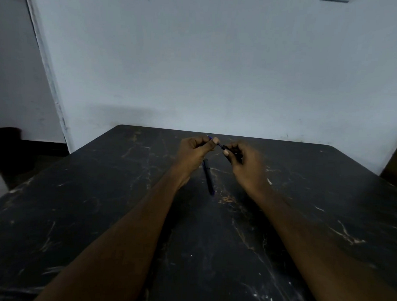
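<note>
Hands close together above dark table (100, 214), small pen parts gripped.
I see left hand (195, 151) curled round thin blue piece (209, 137), right hand (245, 162) pinching small black piece (224, 147); pen (208, 177) lies on table between wrists.

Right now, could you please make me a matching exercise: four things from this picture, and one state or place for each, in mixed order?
1 left hand
2 right hand
3 pen
4 table

a lies flat, in no hand
b dark, with pale veins
c pinches a small black part
d grips a thin blue part

Pairs: 1-d, 2-c, 3-a, 4-b
</note>
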The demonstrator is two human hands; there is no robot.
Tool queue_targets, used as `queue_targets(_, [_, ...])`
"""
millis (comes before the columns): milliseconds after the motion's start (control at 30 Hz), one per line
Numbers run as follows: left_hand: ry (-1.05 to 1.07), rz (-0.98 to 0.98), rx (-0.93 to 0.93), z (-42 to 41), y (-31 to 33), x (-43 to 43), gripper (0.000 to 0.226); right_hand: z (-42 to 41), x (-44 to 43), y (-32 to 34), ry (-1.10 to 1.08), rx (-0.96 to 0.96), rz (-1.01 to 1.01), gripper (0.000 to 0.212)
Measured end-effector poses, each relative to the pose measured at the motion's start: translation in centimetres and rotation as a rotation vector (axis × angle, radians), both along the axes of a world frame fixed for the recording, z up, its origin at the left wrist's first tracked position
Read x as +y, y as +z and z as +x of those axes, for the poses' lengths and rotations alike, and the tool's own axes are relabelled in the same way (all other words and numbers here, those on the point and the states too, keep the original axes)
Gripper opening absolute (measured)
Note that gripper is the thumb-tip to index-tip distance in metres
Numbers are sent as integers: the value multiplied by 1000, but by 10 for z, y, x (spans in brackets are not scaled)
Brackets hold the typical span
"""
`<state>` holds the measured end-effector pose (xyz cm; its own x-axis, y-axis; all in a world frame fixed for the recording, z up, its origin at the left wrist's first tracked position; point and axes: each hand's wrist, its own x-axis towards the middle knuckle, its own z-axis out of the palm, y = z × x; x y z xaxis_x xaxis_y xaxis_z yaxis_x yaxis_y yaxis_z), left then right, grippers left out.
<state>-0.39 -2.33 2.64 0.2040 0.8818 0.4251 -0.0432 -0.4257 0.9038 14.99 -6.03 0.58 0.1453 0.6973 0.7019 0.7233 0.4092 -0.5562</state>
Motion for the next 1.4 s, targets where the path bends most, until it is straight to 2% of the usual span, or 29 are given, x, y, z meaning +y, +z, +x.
queue_targets(200, [104,-40,-9,-7,2,9,33,-3,-1,-1,6,53,-11,16])
queue_targets(300, [235,-71,23,-21,2,20,25,-5,-2,-3,5,67,-14,16])
queue_targets(433, [453,-2,374,-41,-12,37,25,-4,-1,-4,-4,87,-14,15])
queue_targets(533, [431,-10,571,-47,-20,42,21,-3,-1,-5,-2,89,-23,16])
queue_targets(633, [422,-13,761,-48,-23,43,26,-2,-2,-4,-11,90,-40,18])
queue_targets(833, [430,-2,904,-46,-23,40,41,-2,-2,-3,-7,103,-53,18])
queue_targets(1200, [434,16,801,-36,-21,32,27,-3,-3,-2,-21,105,-75,19])
queue_targets(1267, [434,-8,708,-36,-21,34,32,-2,-3,-2,-31,96,-72,18])
queue_targets(1400, [374,-102,322,-34,-12,31,37,-2,-3,-3,-27,93,-60,17])
